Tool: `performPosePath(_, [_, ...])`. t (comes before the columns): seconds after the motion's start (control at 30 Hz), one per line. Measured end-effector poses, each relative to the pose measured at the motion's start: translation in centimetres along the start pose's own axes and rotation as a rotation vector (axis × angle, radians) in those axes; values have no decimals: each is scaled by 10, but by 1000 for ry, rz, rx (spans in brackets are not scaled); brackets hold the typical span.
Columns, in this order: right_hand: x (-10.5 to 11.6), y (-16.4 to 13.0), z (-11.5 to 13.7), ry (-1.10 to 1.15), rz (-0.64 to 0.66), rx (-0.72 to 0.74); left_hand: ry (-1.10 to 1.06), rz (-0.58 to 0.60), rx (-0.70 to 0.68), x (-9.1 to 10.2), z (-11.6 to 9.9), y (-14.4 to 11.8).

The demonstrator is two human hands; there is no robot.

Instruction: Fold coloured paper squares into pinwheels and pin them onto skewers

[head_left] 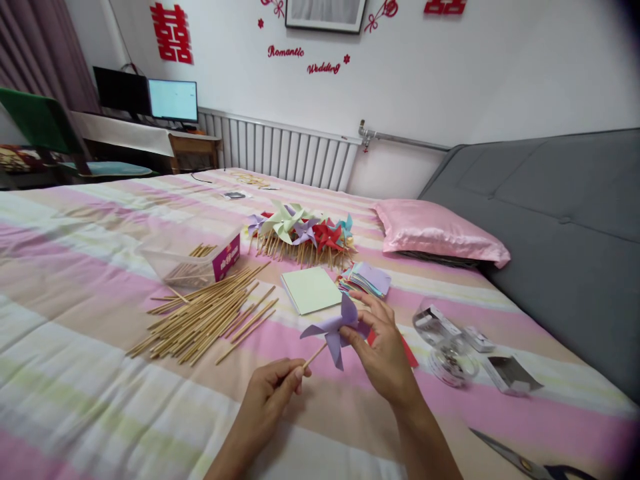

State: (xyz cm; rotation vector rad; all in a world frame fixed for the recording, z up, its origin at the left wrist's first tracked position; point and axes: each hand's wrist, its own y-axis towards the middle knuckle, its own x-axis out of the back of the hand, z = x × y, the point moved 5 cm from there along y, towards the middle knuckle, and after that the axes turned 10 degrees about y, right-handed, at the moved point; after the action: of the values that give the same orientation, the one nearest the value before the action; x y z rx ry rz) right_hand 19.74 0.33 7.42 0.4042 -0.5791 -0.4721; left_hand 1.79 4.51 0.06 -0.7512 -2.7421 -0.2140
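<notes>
My left hand (273, 387) pinches the lower end of a thin wooden stick (315, 355). On the stick's tip sits a purple paper pinwheel (334, 329). My right hand (383, 353) holds the pinwheel's head from the right, fingers around its centre. Both hands hover low over the striped bedsheet (75, 280). A pale green paper square (311, 289) and a stack of coloured paper squares (367, 279) lie just beyond the pinwheel. A loose heap of wooden sticks (205, 317) spreads to the left.
A pile of finished pinwheels (305, 235) lies further back. A clear plastic box (193, 257) holds more sticks. Tape rolls and small packets (453, 353) sit to the right, scissors (520, 460) at the lower right, a pink pillow (437, 233) by the grey headboard (565, 227).
</notes>
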Motion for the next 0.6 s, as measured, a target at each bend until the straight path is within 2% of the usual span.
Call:
performPosePath(0.13, [-3,0,-3,-19,16,-11,-12,-11,11,0,2,1])
performPosePath(0.33, [2,1,-4,21,5,14,-152,-10,128,-1,18,2])
performPosePath(0.47, [11,0,-4,26,-53,39,-248,-55,141,3,22,1])
performPosePath(0.6, [13,0,-9,92,-92,-12,-283,-59,147,3,24,1])
